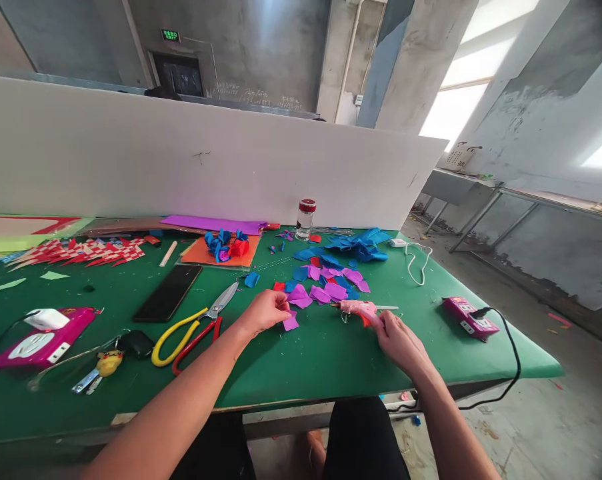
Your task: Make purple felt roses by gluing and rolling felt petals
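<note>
Though small, vivid purple cutout (291,323), flat.

Both forearms bare, reaching forward and converging. Left hand (263,312) knuckles up, thumb and fingertips pinched together. Right hand (398,337) lower, palm down, fingers stretched forward-left; whether they close, cannot tell

I log one green table (305,363), carrying: yellow-handled scissors (224,299), red-handled tool (203,335), black phone (169,292), pink glue gun (359,307), purple felt scraps (331,288), blue felt scraps (353,245), glass jar (305,220), orange sheet (205,255), keys (87,382), left pink power strip (41,339), right pink power strip (468,317).
</note>
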`<state>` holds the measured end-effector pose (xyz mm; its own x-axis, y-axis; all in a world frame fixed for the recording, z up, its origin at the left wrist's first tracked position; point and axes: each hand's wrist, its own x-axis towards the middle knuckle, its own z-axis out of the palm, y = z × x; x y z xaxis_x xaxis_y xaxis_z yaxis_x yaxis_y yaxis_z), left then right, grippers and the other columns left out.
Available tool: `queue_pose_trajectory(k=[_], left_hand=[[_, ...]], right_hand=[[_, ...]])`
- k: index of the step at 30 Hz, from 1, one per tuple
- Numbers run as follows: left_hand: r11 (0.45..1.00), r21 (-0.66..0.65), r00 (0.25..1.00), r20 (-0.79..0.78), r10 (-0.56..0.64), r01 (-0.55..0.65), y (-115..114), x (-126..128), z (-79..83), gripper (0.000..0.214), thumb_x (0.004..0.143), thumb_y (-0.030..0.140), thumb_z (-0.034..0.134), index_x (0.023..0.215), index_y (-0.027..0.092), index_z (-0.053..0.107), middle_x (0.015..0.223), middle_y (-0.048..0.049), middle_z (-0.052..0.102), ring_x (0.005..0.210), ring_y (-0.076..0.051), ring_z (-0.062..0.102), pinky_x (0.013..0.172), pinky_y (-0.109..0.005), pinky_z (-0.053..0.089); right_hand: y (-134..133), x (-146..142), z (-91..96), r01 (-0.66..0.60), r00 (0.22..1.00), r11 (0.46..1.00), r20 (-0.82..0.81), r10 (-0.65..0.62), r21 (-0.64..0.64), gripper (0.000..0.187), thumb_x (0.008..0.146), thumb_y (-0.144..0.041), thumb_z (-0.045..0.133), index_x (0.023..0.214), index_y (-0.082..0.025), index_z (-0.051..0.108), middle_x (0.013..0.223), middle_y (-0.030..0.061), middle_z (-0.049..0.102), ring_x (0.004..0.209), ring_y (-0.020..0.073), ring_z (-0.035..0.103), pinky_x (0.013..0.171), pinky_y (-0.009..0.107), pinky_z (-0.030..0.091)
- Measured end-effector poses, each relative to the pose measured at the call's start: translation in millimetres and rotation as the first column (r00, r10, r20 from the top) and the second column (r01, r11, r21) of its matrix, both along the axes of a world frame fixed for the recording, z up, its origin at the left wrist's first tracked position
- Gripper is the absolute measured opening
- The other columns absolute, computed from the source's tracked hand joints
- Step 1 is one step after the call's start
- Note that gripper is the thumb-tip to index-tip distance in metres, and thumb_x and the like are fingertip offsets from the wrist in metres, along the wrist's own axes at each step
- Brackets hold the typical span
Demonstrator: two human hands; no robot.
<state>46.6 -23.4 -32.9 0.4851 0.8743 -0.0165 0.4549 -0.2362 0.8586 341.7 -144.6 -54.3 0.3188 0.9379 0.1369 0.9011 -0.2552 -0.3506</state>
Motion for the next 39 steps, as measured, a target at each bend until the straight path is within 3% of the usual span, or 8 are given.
queue_pose_trajectory(k=[3, 6, 9, 14, 18, 25, 29, 39], left_hand=[[1.000, 0.021, 0.999, -0.040, 0.017, -0.016, -0.8, 0.3, 0.1, 0.010, 0.057, 0.024, 0.060, 0.058, 0.018, 0.052, 0.059, 0.0023, 0.057, 0.059, -0.015, 0.052, 0.057, -0.024, 0.037], [0.997, 0.074, 0.993, -0.108, 0.041, -0.033, 0.4, -0.4, -1.5, 0.007, 0.058, 0.022, 0.059, 0.057, 0.018, 0.054, 0.058, 0.0017, 0.058, 0.060, -0.015, 0.052, 0.056, -0.025, 0.036], [0.993, 0.118, 0.990, -0.132, 0.048, -0.032, 1.7, -1.0, -3.4, 0.003, 0.057, 0.019, 0.058, 0.057, 0.018, 0.055, 0.057, 0.0019, 0.058, 0.059, -0.015, 0.053, 0.056, -0.024, 0.035], [0.992, 0.117, 0.990, -0.128, 0.051, -0.036, 0.4, 0.0, -0.9, 0.007, 0.057, 0.019, 0.061, 0.054, 0.018, 0.054, 0.054, 0.0030, 0.055, 0.057, -0.014, 0.050, 0.055, -0.024, 0.034], [0.995, 0.096, 0.990, -0.131, 0.046, -0.034, -1.4, 0.2, 4.1, 0.011, 0.057, 0.019, 0.062, 0.053, 0.018, 0.052, 0.052, 0.0037, 0.052, 0.055, -0.013, 0.048, 0.053, -0.024, 0.032], [0.997, 0.060, 0.987, -0.154, 0.049, -0.040, -1.6, -0.8, 7.1, 0.012, 0.057, 0.018, 0.065, 0.052, 0.017, 0.054, 0.053, 0.0025, 0.056, 0.057, -0.015, 0.051, 0.053, -0.025, 0.031], [0.997, 0.055, 0.984, -0.168, 0.061, -0.052, -1.6, 0.2, 7.9, 0.011, 0.057, 0.016, 0.067, 0.052, 0.017, 0.057, 0.054, 0.0020, 0.060, 0.058, -0.015, 0.053, 0.054, -0.025, 0.033], [0.997, 0.053, 0.981, -0.185, 0.063, -0.054, -2.6, 1.1, 9.6, 0.014, 0.058, 0.016, 0.067, 0.051, 0.018, 0.055, 0.052, 0.0024, 0.058, 0.056, -0.015, 0.053, 0.053, -0.025, 0.032]], right_hand=[[-6.7, -1.1, 3.6, -0.021, 0.982, 0.997, -0.186, 0.034, 0.070, 0.021, 0.092, -0.040, 0.035, 0.084, -0.024, 0.046, 0.082, 0.0058, 0.068, 0.075, 0.0226, 0.064, 0.064, 0.030, 0.040], [-12.7, -10.4, 9.9, -0.066, 0.901, 0.985, -0.414, 0.128, 0.162, 0.027, 0.090, -0.048, 0.038, 0.096, -0.024, 0.048, 0.077, 0.0036, 0.068, 0.068, 0.0212, 0.064, 0.064, 0.030, 0.044], [-16.8, -27.5, 15.0, -0.112, 0.839, 0.965, -0.499, 0.219, 0.235, 0.035, 0.086, -0.049, 0.044, 0.106, -0.021, 0.051, 0.074, 0.0022, 0.065, 0.067, 0.0197, 0.061, 0.062, 0.028, 0.044], [-18.4, -54.6, 19.8, -0.212, 0.759, 0.946, -0.569, 0.317, 0.245, 0.026, 0.085, -0.047, 0.049, 0.089, -0.021, 0.050, 0.071, -0.0014, 0.059, 0.058, 0.0138, 0.051, 0.053, 0.024, 0.039], [-14.2, -64.8, 29.9, -0.249, 0.763, 0.939, -0.549, 0.342, 0.238, 0.027, 0.086, -0.048, 0.050, 0.083, -0.021, 0.047, 0.064, -0.0045, 0.052, 0.053, 0.0117, 0.045, 0.050, 0.023, 0.034], [-1.2, -71.1, 48.1, -0.382, 0.789, 0.906, -0.446, 0.423, 0.183, 0.027, 0.087, -0.043, 0.051, 0.096, -0.019, 0.057, 0.073, -0.0015, 0.060, 0.058, 0.0123, 0.045, 0.053, 0.022, 0.033], [2.8, -74.7, 46.9, -0.418, 0.807, 0.888, -0.370, 0.460, 0.191, 0.025, 0.087, -0.039, 0.049, 0.101, -0.019, 0.058, 0.073, -0.0008, 0.061, 0.059, 0.0130, 0.046, 0.054, 0.022, 0.034], [3.3, -81.4, 43.4, -0.405, 0.841, 0.892, -0.301, 0.450, 0.200, 0.022, 0.086, -0.041, 0.051, 0.088, -0.020, 0.057, 0.068, -0.0019, 0.056, 0.057, 0.0137, 0.045, 0.054, 0.023, 0.032]])
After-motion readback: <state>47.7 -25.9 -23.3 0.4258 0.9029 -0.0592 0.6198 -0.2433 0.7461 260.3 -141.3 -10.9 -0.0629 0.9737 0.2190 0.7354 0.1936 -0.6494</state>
